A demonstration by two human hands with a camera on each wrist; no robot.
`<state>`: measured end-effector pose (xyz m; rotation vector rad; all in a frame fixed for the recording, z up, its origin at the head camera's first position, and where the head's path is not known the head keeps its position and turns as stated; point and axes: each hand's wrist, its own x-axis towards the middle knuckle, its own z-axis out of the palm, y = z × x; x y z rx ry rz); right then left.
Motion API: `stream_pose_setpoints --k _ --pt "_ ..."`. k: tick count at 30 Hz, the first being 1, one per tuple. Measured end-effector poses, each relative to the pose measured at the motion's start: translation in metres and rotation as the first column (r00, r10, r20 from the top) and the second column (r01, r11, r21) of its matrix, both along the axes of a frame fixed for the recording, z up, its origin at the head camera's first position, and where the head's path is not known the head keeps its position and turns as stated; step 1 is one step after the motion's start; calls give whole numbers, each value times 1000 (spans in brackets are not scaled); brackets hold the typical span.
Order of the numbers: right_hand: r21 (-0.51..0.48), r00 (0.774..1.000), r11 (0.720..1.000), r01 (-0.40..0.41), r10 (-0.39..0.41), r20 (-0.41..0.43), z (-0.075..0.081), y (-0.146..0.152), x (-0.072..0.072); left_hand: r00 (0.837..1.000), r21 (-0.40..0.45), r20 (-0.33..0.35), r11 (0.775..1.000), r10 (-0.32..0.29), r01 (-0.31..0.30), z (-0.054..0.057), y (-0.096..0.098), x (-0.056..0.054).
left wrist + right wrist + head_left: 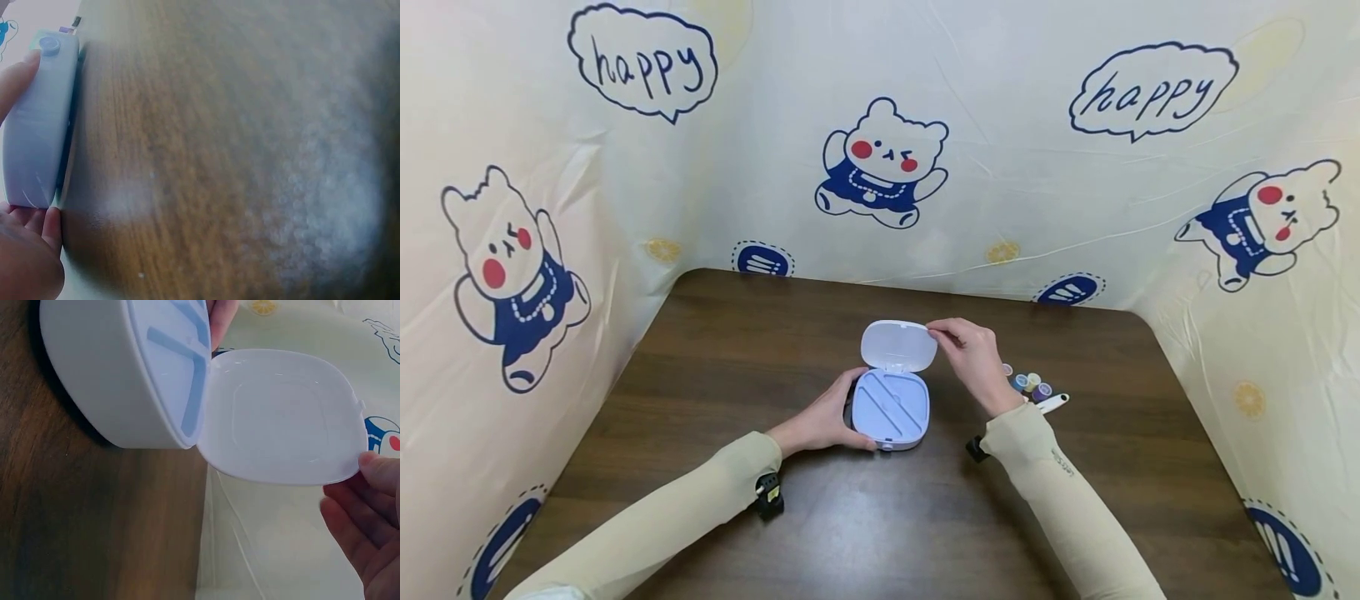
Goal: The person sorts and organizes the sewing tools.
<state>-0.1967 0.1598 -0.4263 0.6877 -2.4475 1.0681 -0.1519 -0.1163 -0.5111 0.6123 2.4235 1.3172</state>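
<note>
A pale blue rounded box [891, 408] stands on the table with its hinged lid [898, 346] raised at the back. Inside it, an inner tray [172, 347] shows recessed compartments and ridges. My left hand [826, 417] grips the box's left side, thumb along the front near a round button [49, 45] and fingers behind. At the lid's upper right corner, my right hand [972, 354] pinches the edge between thumb and fingers. The right wrist view shows the thumb [378, 469] on that lid corner.
Several small coloured spools [1021, 382] lie right of the box, beyond my right wrist. Beside them is a white-handled tool [1054, 402], partly hidden by my sleeve. A printed curtain [970, 208] surrounds the brown wooden table [737, 350] at the back and sides.
</note>
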Motion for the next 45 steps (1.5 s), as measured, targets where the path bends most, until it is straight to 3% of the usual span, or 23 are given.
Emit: stream_pose_setpoints --k 8,17,25,45 --pt "-1 1000 1000 7 -7 27 -1 0 -6 1000 -1 -21 1000 -9 9 2 -1 0" --pt "-3 997 999 54 -53 55 0 -2 -7 1000 -7 9 1000 -15 15 1 -1 3" --pt "-10 996 997 77 -76 39 -5 -4 -11 1000 11 -12 1000 -12 12 -3 -1 2" --pt "-38 992 993 110 -107 69 -15 -3 -21 1000 -7 -9 1000 -21 21 3 -2 2"
